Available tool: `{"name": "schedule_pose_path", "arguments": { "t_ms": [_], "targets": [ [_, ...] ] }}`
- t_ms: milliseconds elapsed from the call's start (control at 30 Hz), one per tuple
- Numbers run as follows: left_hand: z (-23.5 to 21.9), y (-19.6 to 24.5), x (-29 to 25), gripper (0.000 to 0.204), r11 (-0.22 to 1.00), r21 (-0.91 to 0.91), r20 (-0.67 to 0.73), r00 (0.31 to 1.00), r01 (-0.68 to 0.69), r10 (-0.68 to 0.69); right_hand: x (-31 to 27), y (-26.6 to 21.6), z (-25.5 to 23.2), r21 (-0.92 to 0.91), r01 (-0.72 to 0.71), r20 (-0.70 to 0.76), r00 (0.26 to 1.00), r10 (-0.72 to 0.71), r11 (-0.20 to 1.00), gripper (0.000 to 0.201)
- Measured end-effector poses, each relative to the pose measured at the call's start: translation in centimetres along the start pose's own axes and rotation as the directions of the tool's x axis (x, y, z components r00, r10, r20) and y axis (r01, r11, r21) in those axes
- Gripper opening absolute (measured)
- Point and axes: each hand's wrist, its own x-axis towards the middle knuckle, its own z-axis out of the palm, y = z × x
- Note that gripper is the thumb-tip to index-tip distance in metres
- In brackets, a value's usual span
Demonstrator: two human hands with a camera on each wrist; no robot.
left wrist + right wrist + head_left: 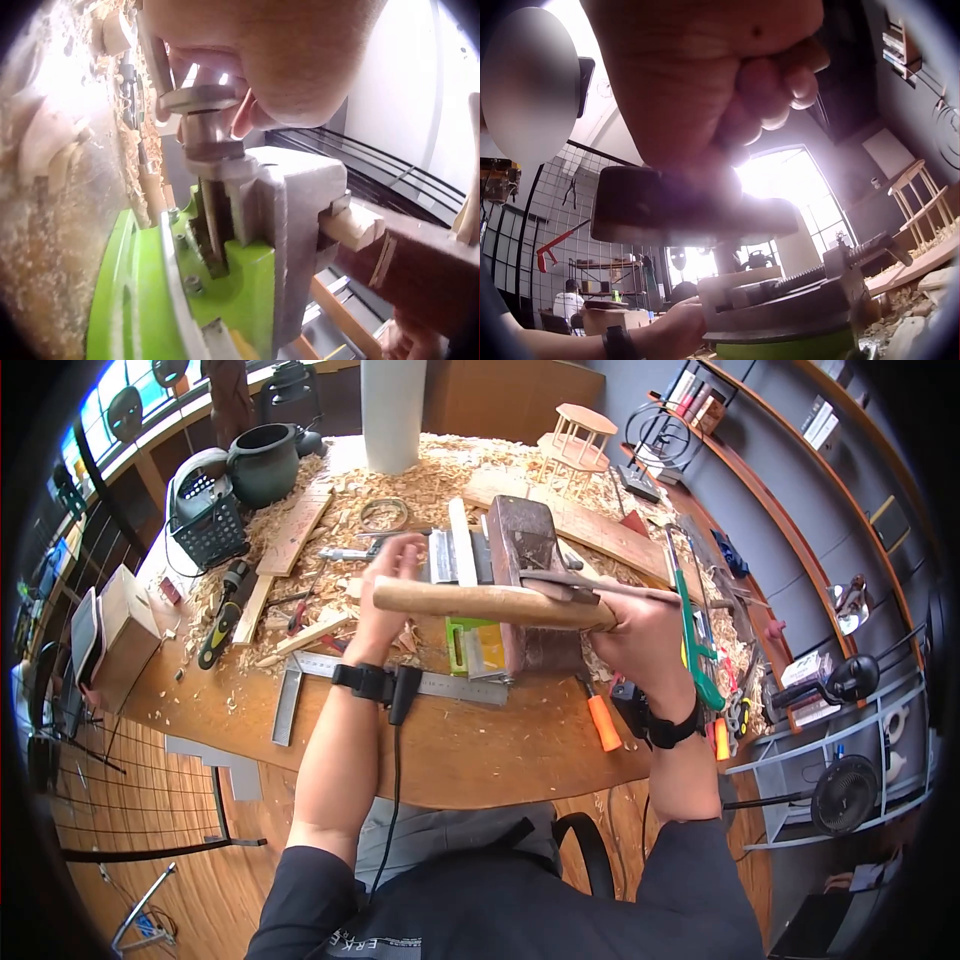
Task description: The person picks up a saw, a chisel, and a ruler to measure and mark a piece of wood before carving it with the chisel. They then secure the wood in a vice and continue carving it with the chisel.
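Observation:
My right hand grips a dark wooden hand plane by its pale cross handle, its iron angled toward the hand. The plane's body hangs over a grey metal vise with a green base. A pale wood strip stands in the vise's jaws, and its end shows in the left wrist view. My left hand is beside the vise, fingers loosely extended, close behind a round metal screw knob. The handle's far end overlaps my left wrist in the head view.
A steel square lies in front of the vise, an orange-handled tool and green saw to the right. Boards and shavings cover the back. A basket, dark pot, white column and small wooden stand stand there.

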Motion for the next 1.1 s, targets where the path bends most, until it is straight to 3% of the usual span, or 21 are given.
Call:
{"name": "schedule_pose_path", "arguments": {
  "t_ms": [33, 100, 233, 367, 433, 467, 500, 533, 633, 667, 700, 767, 867, 1000, 1100],
  "targets": [
    [0.1, 0.3, -0.2, 0.022, 0.987, 0.158, 0.039, 0.999, 0.014, -0.021, 0.2, -0.1, 0.4, -0.052, 0.042, -0.019, 0.999, -0.043, 0.998, 0.021],
    [0.8, -0.3, -0.4, 0.019, 0.958, 0.231, -0.04, 0.982, -0.169, 0.183, 0.9, -0.5, 0.8, -0.051, 0.077, -0.018, 0.997, -0.078, 0.996, 0.019],
    [0.0, 0.3, -0.7, 0.021, 0.903, 0.411, 0.073, 0.991, -0.129, 0.108, 1.8, -1.0, 1.7, -0.014, 0.061, -0.039, 0.997, -0.062, 0.998, 0.015],
    [0.6, -0.9, -0.4, 0.032, 0.923, 0.374, 0.043, 0.996, -0.092, 0.082, 2.4, -0.6, 2.4, -0.015, 0.095, -0.064, 0.993, -0.096, 0.995, 0.013],
    [0.7, -1.4, -0.2, 0.035, 0.941, 0.338, 0.033, 0.999, -0.021, 0.01, 2.7, -0.8, 2.1, -0.006, 0.024, 0.005, 1.0, -0.024, 1.0, 0.012],
    [0.6, -2.4, 0.0, 0.036, 0.946, 0.318, -0.01, 0.997, -0.067, 0.074, 3.2, -1.2, 2.0, 0.127, -0.037, -0.046, 0.998, 0.043, 0.991, 0.008],
    [0.5, -3.2, 0.0, 0.037, 0.947, 0.3, -0.054, 0.989, -0.116, 0.138, 3.2, -0.4, 2.3, 0.115, -0.056, -0.058, 0.996, 0.063, 0.992, 0.006],
    [-0.8, -0.4, 0.1, 0.038, 0.955, 0.294, -0.029, 0.999, 0.029, -0.022, 3.3, -0.3, 2.1, 0.081, -0.053, -0.066, 0.996, 0.059, 0.995, 0.006],
    [-1.3, 1.2, -0.1, 0.038, 0.927, 0.365, 0.069, 0.99, 0.089, -0.123, 3.2, -0.4, 1.7, 0.035, -0.035, -0.069, 0.997, 0.037, 0.999, 0.006],
    [-0.2, 0.0, -0.6, 0.038, 0.898, 0.439, 0.053, 0.996, 0.041, -0.072, 3.0, -0.5, 1.5, 0.028, -0.021, -0.061, 0.998, 0.023, 0.999, 0.007],
    [0.0, -0.6, -0.5, 0.036, 0.906, 0.423, 0.107, 0.99, 0.038, -0.091, 3.1, -0.9, 1.5, 0.072, -0.029, -0.043, 0.999, 0.032, 0.997, 0.008],
    [0.5, -1.8, -0.4, 0.037, 0.955, 0.271, 0.08, 0.986, 0.122, -0.149, 2.9, -1.1, 2.0, 0.115, -0.025, -0.026, 0.999, 0.028, 0.993, 0.01],
    [0.6, -1.0, -0.3, 0.037, 0.927, 0.31, 0.058, 0.969, 0.212, -0.241, 3.2, -1.4, 2.4, 0.043, 0.0, -0.014, 1.0, 0.001, 0.999, 0.011],
    [0.5, -1.4, 0.1, 0.037, 0.902, 0.41, 0.113, 0.974, 0.134, -0.196, 3.7, -1.1, 3.0, 0.029, 0.004, 0.004, 1.0, -0.004, 1.0, 0.012],
    [0.8, -1.8, 0.0, 0.037, 0.872, 0.47, 0.078, 0.978, 0.135, -0.193, 3.7, -1.3, 3.3, 0.039, -0.013, 0.021, 1.0, 0.012, 0.999, 0.014]
  ]
}}
